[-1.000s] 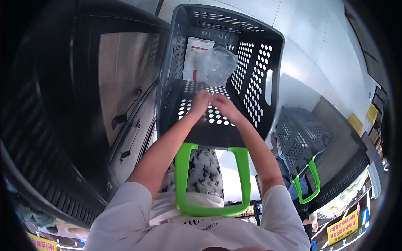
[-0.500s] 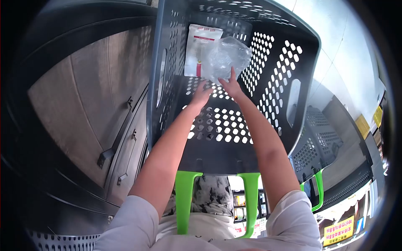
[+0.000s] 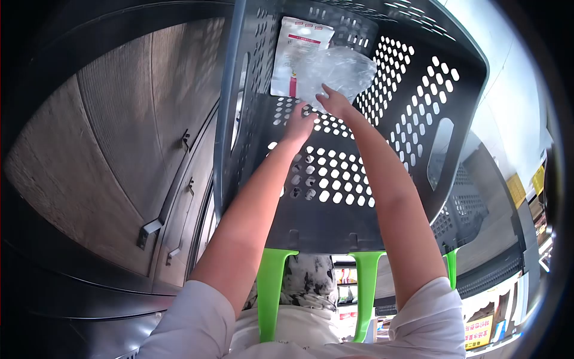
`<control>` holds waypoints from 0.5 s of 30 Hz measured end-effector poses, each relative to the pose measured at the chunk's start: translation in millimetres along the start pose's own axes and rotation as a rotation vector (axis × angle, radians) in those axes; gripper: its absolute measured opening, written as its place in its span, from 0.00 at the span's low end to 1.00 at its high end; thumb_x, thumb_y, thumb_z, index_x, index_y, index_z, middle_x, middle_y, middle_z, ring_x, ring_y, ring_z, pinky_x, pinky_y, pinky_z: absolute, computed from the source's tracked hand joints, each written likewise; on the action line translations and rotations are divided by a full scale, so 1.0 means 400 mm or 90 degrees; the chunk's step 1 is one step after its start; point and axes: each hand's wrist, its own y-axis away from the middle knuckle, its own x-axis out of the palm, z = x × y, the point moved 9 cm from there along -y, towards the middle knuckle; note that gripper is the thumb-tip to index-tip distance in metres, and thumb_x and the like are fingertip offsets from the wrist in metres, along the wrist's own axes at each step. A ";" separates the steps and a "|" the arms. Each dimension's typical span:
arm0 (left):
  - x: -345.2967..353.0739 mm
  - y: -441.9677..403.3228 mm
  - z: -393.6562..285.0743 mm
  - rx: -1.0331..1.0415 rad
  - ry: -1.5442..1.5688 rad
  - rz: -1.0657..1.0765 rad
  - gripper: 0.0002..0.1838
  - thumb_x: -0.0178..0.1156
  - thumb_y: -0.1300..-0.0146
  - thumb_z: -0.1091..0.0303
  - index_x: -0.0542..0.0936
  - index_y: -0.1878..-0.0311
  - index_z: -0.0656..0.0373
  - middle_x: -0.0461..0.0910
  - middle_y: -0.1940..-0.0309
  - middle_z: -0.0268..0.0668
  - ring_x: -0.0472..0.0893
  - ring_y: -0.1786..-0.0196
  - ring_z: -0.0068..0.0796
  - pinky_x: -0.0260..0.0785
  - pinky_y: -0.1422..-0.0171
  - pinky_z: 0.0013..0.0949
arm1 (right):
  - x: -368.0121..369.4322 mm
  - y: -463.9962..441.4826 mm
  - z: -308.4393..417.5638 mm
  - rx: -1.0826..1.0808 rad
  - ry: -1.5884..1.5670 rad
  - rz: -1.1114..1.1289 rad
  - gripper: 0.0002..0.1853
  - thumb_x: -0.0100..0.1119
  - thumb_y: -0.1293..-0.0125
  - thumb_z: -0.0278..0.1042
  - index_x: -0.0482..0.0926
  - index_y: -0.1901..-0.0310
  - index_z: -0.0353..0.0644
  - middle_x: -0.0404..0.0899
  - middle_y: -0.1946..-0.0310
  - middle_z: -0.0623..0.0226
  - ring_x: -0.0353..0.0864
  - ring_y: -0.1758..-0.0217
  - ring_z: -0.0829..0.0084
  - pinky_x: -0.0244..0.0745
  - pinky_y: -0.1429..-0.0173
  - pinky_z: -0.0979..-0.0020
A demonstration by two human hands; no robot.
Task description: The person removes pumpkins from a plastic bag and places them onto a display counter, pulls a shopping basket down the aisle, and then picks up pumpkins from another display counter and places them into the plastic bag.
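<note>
A dark grey shopping basket with rows of holes fills the middle of the view. Inside it, at the far end, a clear plastic bag overlaps the right side of a white packet with red print. My right hand is at the lower edge of the clear bag, its fingers apart. Just left of it and lower, my left hand is near the bag's bottom edge with thumb and finger spread. Neither hand visibly grips anything.
The basket's green handle hangs at my waist. A dark panel with wood-like doors stands on the left. On the right, a glossy surface shows another basket shape, with a yellow sign at lower right.
My hands, close together one second ago, have parted and reached farther into the basket, the right one up to the clear bag. The basket looks larger and nearer.
</note>
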 end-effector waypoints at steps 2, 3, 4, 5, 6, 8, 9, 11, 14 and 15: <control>-0.018 -0.001 0.019 -0.058 0.105 -0.049 0.37 0.60 0.43 0.59 0.61 0.31 0.56 0.65 0.35 0.48 0.65 0.33 0.42 0.57 0.31 0.39 | -0.024 0.065 0.048 -0.046 -0.021 -0.009 0.31 0.51 0.36 0.46 0.64 0.34 0.40 0.72 0.43 0.44 0.71 0.39 0.49 0.65 0.35 0.61; -0.027 0.005 0.026 -0.087 0.157 -0.072 0.37 0.60 0.44 0.58 0.61 0.31 0.56 0.65 0.35 0.47 0.66 0.33 0.43 0.57 0.32 0.39 | -0.032 0.098 0.064 -0.068 -0.032 -0.014 0.29 0.50 0.35 0.45 0.65 0.35 0.40 0.73 0.44 0.44 0.72 0.40 0.49 0.65 0.36 0.60; -0.038 0.026 0.006 -0.112 0.197 -0.076 0.42 0.61 0.45 0.54 0.57 0.29 0.53 0.62 0.33 0.46 0.64 0.33 0.42 0.57 0.32 0.44 | -0.041 0.134 0.098 -0.177 -0.057 -0.073 0.26 0.49 0.35 0.41 0.68 0.37 0.39 0.74 0.46 0.44 0.73 0.42 0.48 0.67 0.37 0.60; -0.042 0.053 -0.005 -0.169 0.259 -0.084 0.46 0.62 0.45 0.50 0.51 0.27 0.51 0.59 0.32 0.44 0.62 0.32 0.41 0.56 0.33 0.49 | -0.048 0.174 0.116 -0.255 -0.092 -0.106 0.24 0.50 0.35 0.37 0.70 0.39 0.39 0.76 0.48 0.45 0.73 0.42 0.48 0.67 0.37 0.60; -0.050 0.063 -0.014 -0.184 0.282 -0.097 0.47 0.62 0.46 0.48 0.50 0.27 0.50 0.58 0.31 0.44 0.61 0.31 0.40 0.56 0.34 0.51 | -0.058 0.224 0.142 -0.289 -0.069 -0.128 0.22 0.51 0.36 0.35 0.71 0.40 0.40 0.77 0.50 0.47 0.74 0.44 0.48 0.67 0.37 0.59; -0.052 0.082 -0.035 -0.193 0.330 -0.101 0.45 0.63 0.46 0.50 0.52 0.29 0.50 0.59 0.33 0.44 0.62 0.33 0.39 0.58 0.36 0.52 | -0.063 0.321 0.196 -0.367 -0.011 -0.145 0.20 0.53 0.38 0.31 0.74 0.43 0.41 0.79 0.53 0.52 0.75 0.45 0.49 0.68 0.38 0.57; -0.048 0.096 -0.051 -0.188 0.354 -0.091 0.43 0.63 0.46 0.53 0.55 0.30 0.52 0.62 0.35 0.45 0.64 0.34 0.40 0.61 0.38 0.51 | -0.055 0.363 0.217 -0.410 0.023 -0.139 0.19 0.55 0.39 0.29 0.75 0.45 0.42 0.80 0.53 0.55 0.75 0.45 0.50 0.68 0.38 0.56; -0.034 0.086 -0.052 -0.140 0.368 -0.044 0.37 0.64 0.46 0.60 0.61 0.34 0.55 0.67 0.41 0.45 0.69 0.40 0.39 0.65 0.42 0.47 | -0.010 0.427 0.254 -0.438 0.024 -0.016 0.19 0.56 0.40 0.27 0.74 0.45 0.42 0.78 0.51 0.56 0.71 0.41 0.55 0.66 0.36 0.58; -0.032 0.101 -0.057 -0.057 0.372 -0.031 0.24 0.60 0.47 0.79 0.70 0.45 0.64 0.77 0.58 0.40 0.79 0.57 0.35 0.72 0.55 0.37 | -0.008 0.508 0.276 -0.461 0.018 -0.159 0.19 0.58 0.44 0.25 0.76 0.49 0.42 0.82 0.61 0.62 0.79 0.55 0.55 0.69 0.42 0.57; -0.044 0.124 -0.062 -0.029 0.362 -0.056 0.22 0.58 0.47 0.80 0.71 0.46 0.64 0.77 0.57 0.40 0.79 0.56 0.33 0.73 0.55 0.36 | -0.009 0.519 0.280 -0.451 0.019 -0.167 0.18 0.58 0.44 0.24 0.76 0.50 0.42 0.82 0.63 0.62 0.80 0.57 0.56 0.71 0.44 0.57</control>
